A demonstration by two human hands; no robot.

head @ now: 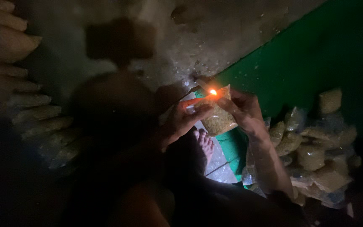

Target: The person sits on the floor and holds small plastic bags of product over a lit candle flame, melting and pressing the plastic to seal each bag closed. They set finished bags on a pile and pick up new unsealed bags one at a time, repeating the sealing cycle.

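In the dim light both hands hold a small clear plastic packet filled with yellowish grains. My left hand grips its upper left edge with thumb and fingers. On the packet's upper right edge my right hand pinches the plastic. A small flame burns at the packet's top edge, between the two hands. What carries the flame is hard to make out.
A heap of similar filled packets lies on the right beside a green wall. More packets are stacked along the left. A bare foot rests below the hands on a pale floor.
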